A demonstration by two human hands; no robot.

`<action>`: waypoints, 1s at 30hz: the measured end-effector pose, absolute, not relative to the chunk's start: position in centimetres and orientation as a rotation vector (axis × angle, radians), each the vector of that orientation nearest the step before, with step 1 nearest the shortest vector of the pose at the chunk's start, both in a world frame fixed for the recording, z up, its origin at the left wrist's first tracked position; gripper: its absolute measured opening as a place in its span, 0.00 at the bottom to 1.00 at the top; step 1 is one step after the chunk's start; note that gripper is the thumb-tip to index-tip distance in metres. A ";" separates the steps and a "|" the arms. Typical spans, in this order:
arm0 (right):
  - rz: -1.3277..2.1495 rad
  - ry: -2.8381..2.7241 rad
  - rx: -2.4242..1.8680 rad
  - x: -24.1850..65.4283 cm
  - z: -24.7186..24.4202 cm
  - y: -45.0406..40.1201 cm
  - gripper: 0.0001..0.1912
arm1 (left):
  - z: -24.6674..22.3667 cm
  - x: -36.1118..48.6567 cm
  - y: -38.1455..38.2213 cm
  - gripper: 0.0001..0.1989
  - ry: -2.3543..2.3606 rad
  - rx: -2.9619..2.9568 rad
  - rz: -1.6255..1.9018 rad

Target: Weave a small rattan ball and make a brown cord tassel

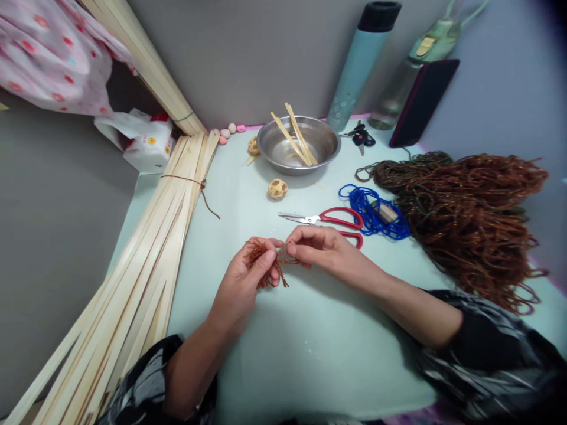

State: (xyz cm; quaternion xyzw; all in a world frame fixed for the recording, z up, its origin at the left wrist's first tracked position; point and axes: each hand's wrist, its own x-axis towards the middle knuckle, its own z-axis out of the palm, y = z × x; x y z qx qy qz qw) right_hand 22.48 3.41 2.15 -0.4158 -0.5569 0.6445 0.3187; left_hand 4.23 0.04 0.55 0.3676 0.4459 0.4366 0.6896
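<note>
My left hand (248, 271) is closed around a small bunch of reddish-brown glittery cord (261, 257), whose loose ends stick out past the thumb and hang below. Beside it, my right hand (316, 245) pinches a thin strand of cord (290, 261) that runs across from the bunch. The fingertips of both hands are close together above the table. Just behind the right hand lie red-handled scissors (341, 217), blades pointing left, one handle partly covered by the hand.
A woven ball (277, 189) sits before a metal bowl (299, 144) holding flat strips. Blue cord (376, 212) and a brown cord heap (478, 224) lie right. Long pale strips (146, 254) cover the left. Behind stand a teal flask (361, 65), a bottle (398, 88) and a phone (425, 103).
</note>
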 end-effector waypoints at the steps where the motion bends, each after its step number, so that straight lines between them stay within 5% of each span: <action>1: 1.682 -1.450 -1.103 22.5 2.2 3.4 0.14 | 0.5 4.2 0.0 0.07 0.991 0.827 0.962; 15: 1.797 -1.086 -0.903 22.4 2.2 3.7 0.12 | 0.7 4.1 0.0 0.12 0.951 0.841 0.753; 30: 1.713 -1.357 -1.032 21.8 2.2 2.9 0.13 | 0.3 4.1 0.0 0.10 1.041 0.813 0.873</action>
